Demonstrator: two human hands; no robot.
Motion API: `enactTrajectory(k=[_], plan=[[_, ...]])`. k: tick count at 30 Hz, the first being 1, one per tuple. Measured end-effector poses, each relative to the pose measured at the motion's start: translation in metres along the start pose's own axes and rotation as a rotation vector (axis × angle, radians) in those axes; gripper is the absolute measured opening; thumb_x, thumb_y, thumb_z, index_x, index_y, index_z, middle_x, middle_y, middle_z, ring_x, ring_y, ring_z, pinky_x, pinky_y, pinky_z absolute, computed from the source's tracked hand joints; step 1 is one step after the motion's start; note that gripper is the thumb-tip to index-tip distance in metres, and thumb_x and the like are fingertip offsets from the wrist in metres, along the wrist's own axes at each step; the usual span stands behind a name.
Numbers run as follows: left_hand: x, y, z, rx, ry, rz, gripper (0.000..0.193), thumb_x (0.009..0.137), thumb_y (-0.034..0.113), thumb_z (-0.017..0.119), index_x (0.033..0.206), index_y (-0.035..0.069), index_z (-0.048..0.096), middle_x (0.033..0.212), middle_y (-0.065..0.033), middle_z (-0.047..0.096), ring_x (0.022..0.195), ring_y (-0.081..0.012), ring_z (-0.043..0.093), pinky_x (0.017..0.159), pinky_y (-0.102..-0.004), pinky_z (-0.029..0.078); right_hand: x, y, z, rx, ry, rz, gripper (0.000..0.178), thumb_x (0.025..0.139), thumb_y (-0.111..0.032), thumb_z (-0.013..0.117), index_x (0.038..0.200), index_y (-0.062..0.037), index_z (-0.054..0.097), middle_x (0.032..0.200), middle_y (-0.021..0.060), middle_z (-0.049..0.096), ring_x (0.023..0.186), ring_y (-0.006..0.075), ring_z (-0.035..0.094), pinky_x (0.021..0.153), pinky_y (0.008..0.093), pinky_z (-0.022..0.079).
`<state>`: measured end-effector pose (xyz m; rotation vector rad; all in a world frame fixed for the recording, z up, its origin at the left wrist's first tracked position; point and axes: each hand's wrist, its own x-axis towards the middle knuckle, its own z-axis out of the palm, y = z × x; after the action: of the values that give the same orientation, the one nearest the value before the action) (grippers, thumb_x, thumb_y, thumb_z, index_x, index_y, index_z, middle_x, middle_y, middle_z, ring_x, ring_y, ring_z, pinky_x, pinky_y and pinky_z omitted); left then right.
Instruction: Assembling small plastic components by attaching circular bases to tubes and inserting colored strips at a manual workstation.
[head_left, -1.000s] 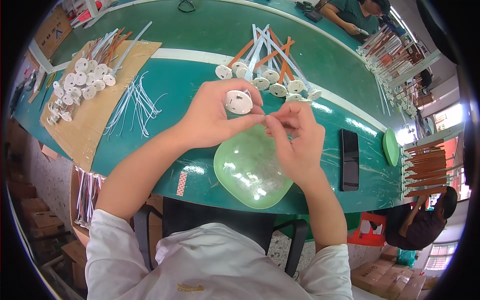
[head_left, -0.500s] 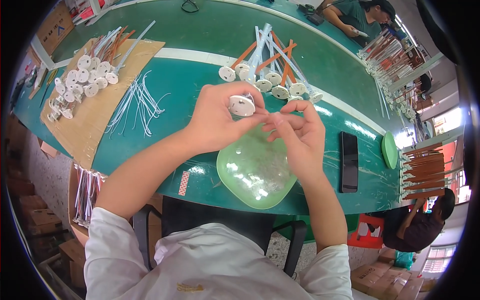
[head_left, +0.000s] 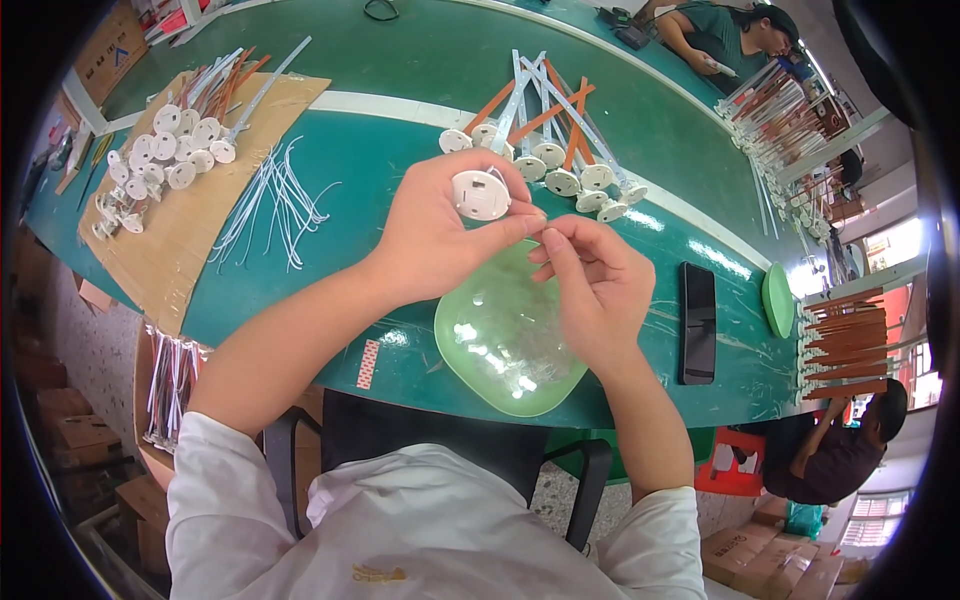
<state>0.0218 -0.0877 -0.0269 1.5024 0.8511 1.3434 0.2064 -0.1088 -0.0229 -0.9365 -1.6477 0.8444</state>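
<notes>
My left hand (head_left: 440, 235) holds a round white plastic disc (head_left: 480, 194) upright above the green table (head_left: 390, 130). My right hand (head_left: 590, 280) is close beside it, its fingertips pinched together at the disc's lower right edge, perhaps on a thin wire too fine to make out. Both hands hover over a pale green plate (head_left: 505, 345) at the table's near edge.
Behind the hands lies a pile of white discs with white and orange strips (head_left: 550, 140). At the left a cardboard sheet (head_left: 170, 230) carries more discs (head_left: 160, 160) and loose white wires (head_left: 275, 200). A black phone (head_left: 697, 322) and a green lid (head_left: 778, 300) lie right. Other people sit at the far and right sides.
My hands stay together over the plate, with the disc turned slightly in my left hand. The head view has shifted a little.
</notes>
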Motion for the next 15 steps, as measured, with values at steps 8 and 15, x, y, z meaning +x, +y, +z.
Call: enactTrajectory(k=[8, 15], plan=[[-0.003, -0.011, 0.009, 0.058, 0.038, 0.333, 0.056, 0.094, 0.011, 0.065, 0.145, 0.002, 0.045, 0.111, -0.0169, 0.071, 0.096, -0.0266, 0.070, 0.086, -0.0323, 0.053, -0.001, -0.001, -0.004, -0.324, 0.150, -0.307, 0.006, 0.093, 0.004, 0.066, 0.097, 0.0083, 0.069, 0.082, 0.0097, 0.072, 0.067, 0.0118, 0.070, 0.062, 0.0238, 0.058], [-0.006, -0.005, 0.006, -0.012, -0.256, 0.111, 0.049, 0.104, 0.009, 0.051, 0.150, -0.002, 0.040, 0.143, -0.0192, 0.055, 0.119, -0.0211, 0.062, 0.095, -0.0322, 0.050, 0.003, -0.001, -0.007, -0.409, 0.170, -0.460, 0.007, 0.088, 0.006, 0.070, 0.094, 0.0044, 0.069, 0.081, 0.0110, 0.073, 0.064, 0.0157, 0.073, 0.057, 0.0244, 0.057]])
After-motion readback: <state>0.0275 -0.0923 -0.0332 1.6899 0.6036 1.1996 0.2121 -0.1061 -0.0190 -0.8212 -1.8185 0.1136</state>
